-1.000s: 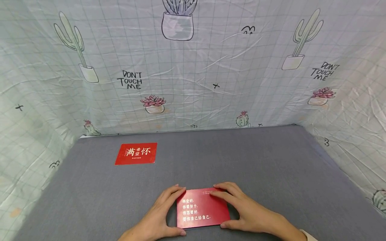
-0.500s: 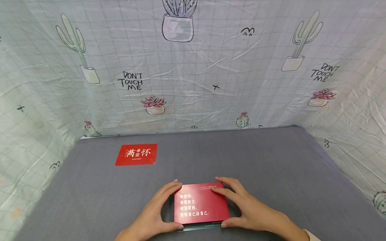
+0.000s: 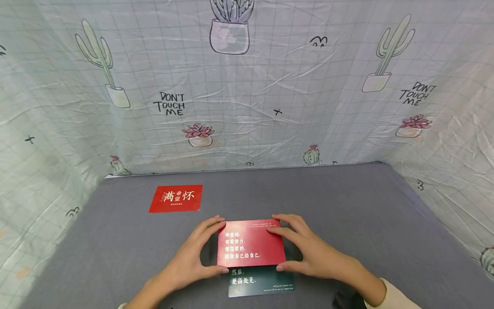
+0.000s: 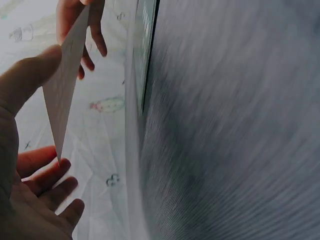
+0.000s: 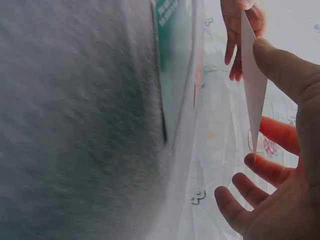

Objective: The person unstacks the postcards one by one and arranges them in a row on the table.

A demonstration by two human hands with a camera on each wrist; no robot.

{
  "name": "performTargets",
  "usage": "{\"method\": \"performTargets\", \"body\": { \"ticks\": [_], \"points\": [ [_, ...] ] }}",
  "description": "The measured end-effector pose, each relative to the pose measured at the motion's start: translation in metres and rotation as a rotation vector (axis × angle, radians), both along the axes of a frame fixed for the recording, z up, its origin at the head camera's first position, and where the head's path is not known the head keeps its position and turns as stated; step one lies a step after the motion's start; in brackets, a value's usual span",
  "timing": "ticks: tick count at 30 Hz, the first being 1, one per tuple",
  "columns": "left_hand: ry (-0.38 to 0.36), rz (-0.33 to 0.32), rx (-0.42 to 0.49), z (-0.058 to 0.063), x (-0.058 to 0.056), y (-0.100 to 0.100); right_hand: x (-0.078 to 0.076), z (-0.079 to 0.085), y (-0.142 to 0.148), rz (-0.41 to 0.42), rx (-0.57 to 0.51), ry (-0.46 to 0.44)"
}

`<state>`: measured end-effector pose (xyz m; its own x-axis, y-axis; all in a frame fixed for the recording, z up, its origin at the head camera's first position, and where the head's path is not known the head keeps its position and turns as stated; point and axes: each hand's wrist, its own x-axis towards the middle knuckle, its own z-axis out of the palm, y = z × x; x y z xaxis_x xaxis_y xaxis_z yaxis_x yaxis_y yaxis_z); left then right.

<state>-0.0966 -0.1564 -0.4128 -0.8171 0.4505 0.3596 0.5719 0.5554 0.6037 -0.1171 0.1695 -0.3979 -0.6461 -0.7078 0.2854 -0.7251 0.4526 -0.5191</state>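
Between both hands a red card (image 3: 251,243) with white writing is held up above the table. My left hand (image 3: 193,253) pinches its left side, thumb at the near edge and fingers at the far corner. On the right side my right hand (image 3: 312,251) grips it the same way. Both wrist views show the card edge-on, as a thin pale sheet (image 4: 65,85) off the table surface. Below and nearer lies a dark green card (image 3: 262,283) with white writing, its far part hidden by the red one.
Another red card (image 3: 176,198) with large pale characters lies flat at the back left of the grey table (image 3: 347,206). A patterned cloth (image 3: 247,94) hangs round the back and sides. Something black (image 3: 347,298) shows by the right forearm.
Both hands have lifted the red card and carried it away from the body, uncovering the dark green card beneath. The red card at the back left has stayed put.
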Motion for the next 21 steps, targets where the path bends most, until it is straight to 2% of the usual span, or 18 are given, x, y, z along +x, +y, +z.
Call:
{"method": "performTargets", "body": {
  "ticks": [4,12,16,21],
  "points": [
    [0.012,0.016,-0.007,0.002,-0.009,-0.005,-0.010,0.003,-0.003,0.008,-0.001,0.046],
    [0.067,0.019,-0.007,0.003,-0.030,-0.017,-0.030,0.008,-0.013,-0.009,0.020,0.018],
    [0.096,0.016,-0.045,0.007,-0.043,-0.022,-0.039,0.010,-0.018,-0.016,0.014,0.011],
    [0.071,0.005,-0.083,0.015,-0.060,-0.027,-0.051,0.014,-0.023,-0.033,0.016,-0.005]
  ]
}}
